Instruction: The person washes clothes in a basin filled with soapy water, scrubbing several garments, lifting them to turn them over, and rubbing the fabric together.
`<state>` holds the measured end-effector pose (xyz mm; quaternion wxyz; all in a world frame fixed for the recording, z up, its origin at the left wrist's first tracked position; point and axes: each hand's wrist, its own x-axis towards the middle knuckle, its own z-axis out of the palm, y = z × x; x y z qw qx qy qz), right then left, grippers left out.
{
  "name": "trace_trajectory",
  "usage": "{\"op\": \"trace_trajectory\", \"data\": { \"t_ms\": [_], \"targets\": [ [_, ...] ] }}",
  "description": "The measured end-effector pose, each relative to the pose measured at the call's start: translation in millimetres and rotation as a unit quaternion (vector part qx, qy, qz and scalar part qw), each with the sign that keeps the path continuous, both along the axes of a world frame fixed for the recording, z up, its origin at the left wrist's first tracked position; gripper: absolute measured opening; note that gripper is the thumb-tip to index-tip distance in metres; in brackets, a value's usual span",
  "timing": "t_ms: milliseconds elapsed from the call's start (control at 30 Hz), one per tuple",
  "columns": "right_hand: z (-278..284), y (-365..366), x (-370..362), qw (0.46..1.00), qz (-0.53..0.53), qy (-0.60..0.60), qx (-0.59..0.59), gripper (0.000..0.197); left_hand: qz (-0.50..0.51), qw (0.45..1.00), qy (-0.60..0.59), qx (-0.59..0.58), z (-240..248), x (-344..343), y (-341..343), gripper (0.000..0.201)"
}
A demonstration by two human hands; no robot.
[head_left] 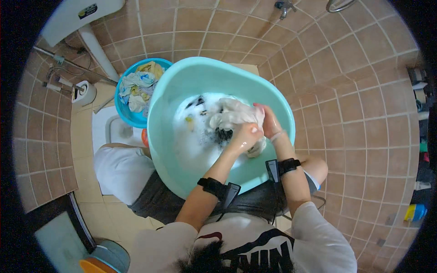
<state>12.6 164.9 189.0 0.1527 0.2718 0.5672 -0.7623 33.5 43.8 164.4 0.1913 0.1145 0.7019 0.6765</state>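
Note:
Over a large pale turquoise tub [163,136], both my hands grip a wet white cloth [234,113], whose garment kind I cannot make out. My left hand [247,136] is closed on its near side in a fist. Beside it, my right hand [269,120] holds the bunched right end, with fingers bent round the fabric. Part of the cloth hangs below my hands toward the tub's right wall. White suds [193,145] cover the water, and a dark patterned fabric [223,135] shows through them under the cloth. More dark bits [195,101] poke out at the back.
A blue basin [119,109] heaped with clothes [139,88] stands left of the tub, by a white squat toilet [101,125]. A brush holder [84,93] is further left. A tap [284,8] juts from the back wall; a tiled wall [350,123] rises at right. A bucket [111,255] stands lower left.

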Motion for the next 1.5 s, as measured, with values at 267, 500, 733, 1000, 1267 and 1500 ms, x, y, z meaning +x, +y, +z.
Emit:
{"op": "trace_trajectory", "data": {
  "t_ms": [267, 500, 733, 1000, 1267, 1500],
  "targets": [
    [-48, -36, 0, 0.907, 0.126, 0.127, 0.381, 0.025, 0.23, 0.788, -0.497, 0.283, -67, -24, -22, 0.054],
    [23, -101, 48, 0.702, 0.292, 0.305, 0.573, 0.019, 0.07, 0.795, -0.306, 0.519, -72, 0, -47, 0.047],
    [-32, -23, -21, 0.729, 0.199, 0.148, 0.638, 0.029, 0.097, 0.766, -0.523, 0.361, -33, -18, 0, 0.039],
    [-14, -39, 43, 0.886, 0.164, 0.275, 0.336, 0.022, 0.102, 0.685, -0.536, 0.482, -15, -27, -30, 0.052],
    [-31, -49, 6, 0.862, 0.101, 0.105, 0.485, 0.028, 0.086, 0.961, -0.205, 0.165, -91, -21, 3, 0.04],
    [-29, 30, 6, 0.953, -0.033, 0.066, 0.293, 0.017, 0.142, 0.958, -0.192, 0.158, -34, -57, -34, 0.019]
  ]
}}
